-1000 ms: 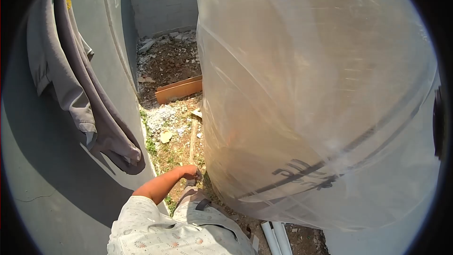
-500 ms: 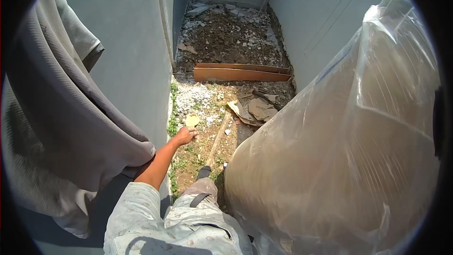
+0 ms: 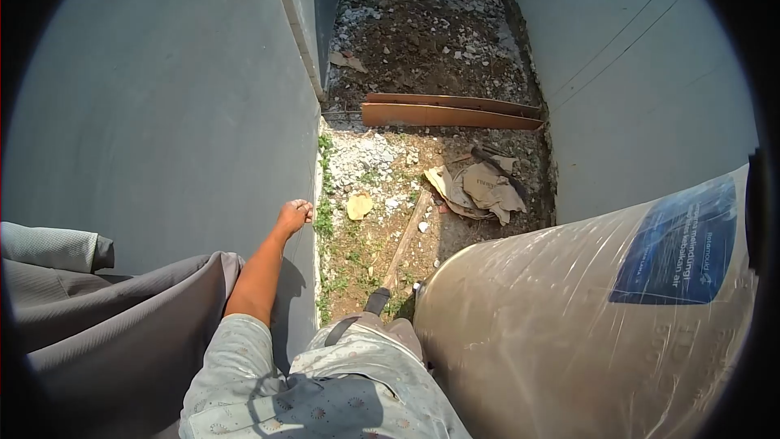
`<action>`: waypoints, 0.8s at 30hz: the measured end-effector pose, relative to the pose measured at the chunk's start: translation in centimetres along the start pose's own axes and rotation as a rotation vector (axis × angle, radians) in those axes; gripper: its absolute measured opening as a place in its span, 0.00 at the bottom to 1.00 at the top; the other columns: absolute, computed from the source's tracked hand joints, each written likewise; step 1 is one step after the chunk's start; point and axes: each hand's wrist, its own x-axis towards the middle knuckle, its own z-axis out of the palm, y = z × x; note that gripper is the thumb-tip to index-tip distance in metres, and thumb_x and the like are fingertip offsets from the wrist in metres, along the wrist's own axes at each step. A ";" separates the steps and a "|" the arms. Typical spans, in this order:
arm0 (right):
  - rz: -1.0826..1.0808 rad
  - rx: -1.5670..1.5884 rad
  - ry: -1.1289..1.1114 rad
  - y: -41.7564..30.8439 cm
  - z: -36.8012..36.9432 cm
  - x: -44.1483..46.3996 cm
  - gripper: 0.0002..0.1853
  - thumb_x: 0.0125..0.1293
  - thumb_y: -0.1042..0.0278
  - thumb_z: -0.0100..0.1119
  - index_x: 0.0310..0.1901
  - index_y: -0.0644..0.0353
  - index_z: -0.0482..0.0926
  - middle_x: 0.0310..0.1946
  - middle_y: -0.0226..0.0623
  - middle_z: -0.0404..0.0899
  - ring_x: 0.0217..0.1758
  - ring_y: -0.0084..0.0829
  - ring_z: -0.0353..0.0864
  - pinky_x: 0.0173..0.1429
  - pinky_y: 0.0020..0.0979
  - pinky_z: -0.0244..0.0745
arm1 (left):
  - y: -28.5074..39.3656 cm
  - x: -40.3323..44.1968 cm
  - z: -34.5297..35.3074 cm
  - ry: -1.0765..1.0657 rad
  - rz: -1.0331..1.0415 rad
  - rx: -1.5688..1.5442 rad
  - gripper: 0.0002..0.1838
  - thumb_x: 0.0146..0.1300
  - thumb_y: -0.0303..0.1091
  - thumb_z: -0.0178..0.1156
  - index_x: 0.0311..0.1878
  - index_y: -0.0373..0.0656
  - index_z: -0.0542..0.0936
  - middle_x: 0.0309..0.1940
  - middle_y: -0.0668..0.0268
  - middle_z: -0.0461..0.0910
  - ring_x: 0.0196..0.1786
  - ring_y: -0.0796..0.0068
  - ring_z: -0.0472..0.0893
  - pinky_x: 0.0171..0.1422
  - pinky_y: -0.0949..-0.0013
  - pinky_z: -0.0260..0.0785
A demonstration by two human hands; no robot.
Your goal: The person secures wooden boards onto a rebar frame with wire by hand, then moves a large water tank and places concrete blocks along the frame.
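One left hand (image 3: 295, 215), fingertips (image 3: 309, 207) indistinct

At four o'clock, the tank (image 3: 520, 309) is beige (its label (image 3: 676, 248) blue with white print); the shirt (image 3: 325, 406) is pale, motif-dotted.

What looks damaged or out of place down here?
Crumpled, ragged brown paper lies on the ground beyond the wrapped tank, like litter. Farther back, brown boards span most of the gap between the walls, possibly a trip hazard.

the pale short-sleeved shirt (image 3: 341, 398) has reddish sunburst prints (image 3: 318, 413), the trousers (image 3: 401, 333) brownish.
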 end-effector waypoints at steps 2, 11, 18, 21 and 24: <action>-0.014 -0.005 -0.007 -1.4 -0.2 0.5 0.38 0.46 0.55 0.70 0.58 0.66 0.72 0.49 0.47 0.79 0.54 0.45 0.77 0.58 0.43 0.74 | -0.4 0.7 -1.3 0.022 -0.018 0.025 0.12 0.70 0.29 0.56 0.50 0.29 0.78 0.34 0.64 0.81 0.32 0.79 0.78 0.35 0.75 0.75; 0.013 -0.002 -0.025 -7.0 -1.2 3.5 0.39 0.45 0.55 0.70 0.59 0.65 0.71 0.50 0.47 0.78 0.55 0.45 0.76 0.59 0.43 0.74 | -1.1 3.3 -4.3 0.053 -0.199 0.080 0.11 0.71 0.33 0.54 0.48 0.36 0.79 0.30 0.66 0.80 0.27 0.79 0.80 0.26 0.78 0.67; 0.100 0.026 -0.034 -13.3 -4.1 8.8 0.39 0.45 0.55 0.70 0.60 0.65 0.70 0.51 0.46 0.78 0.56 0.44 0.75 0.59 0.42 0.73 | 0.2 10.0 0.1 0.120 -0.381 -0.014 0.08 0.72 0.32 0.52 0.45 0.42 0.80 0.23 0.71 0.75 0.19 0.81 0.71 0.21 0.75 0.63; 0.130 0.011 -0.048 -15.6 -5.9 10.4 0.40 0.45 0.55 0.70 0.60 0.65 0.70 0.51 0.46 0.78 0.57 0.44 0.75 0.59 0.42 0.73 | 1.3 13.3 1.8 -0.056 -0.403 0.019 0.08 0.71 0.32 0.52 0.44 0.42 0.80 0.22 0.71 0.73 0.18 0.82 0.68 0.20 0.76 0.62; 0.141 0.003 -0.050 -18.4 -7.9 11.9 0.40 0.45 0.55 0.70 0.61 0.65 0.70 0.51 0.46 0.77 0.57 0.44 0.74 0.59 0.42 0.73 | 4.1 16.8 3.8 -0.061 -0.340 0.150 0.09 0.70 0.32 0.54 0.42 0.41 0.82 0.22 0.69 0.75 0.19 0.79 0.70 0.24 0.72 0.65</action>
